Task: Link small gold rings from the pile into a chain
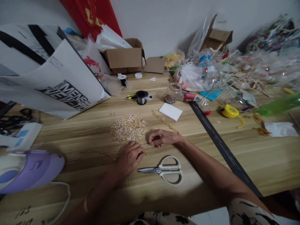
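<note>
Left hand (130, 156) pinching a thin gold strand (100, 152), right hand (161, 138) loosely clenched, both just near of the pile of gold pieces (128, 127), seemingly little depleted; one chain (165, 122), apparently complete, lies beyond the right hand.

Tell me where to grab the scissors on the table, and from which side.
Take the scissors by the pale handle loops, coming from the right. They lie flat and closed, with the loops at the right end and the blades pointing left toward the left hand.
</note>
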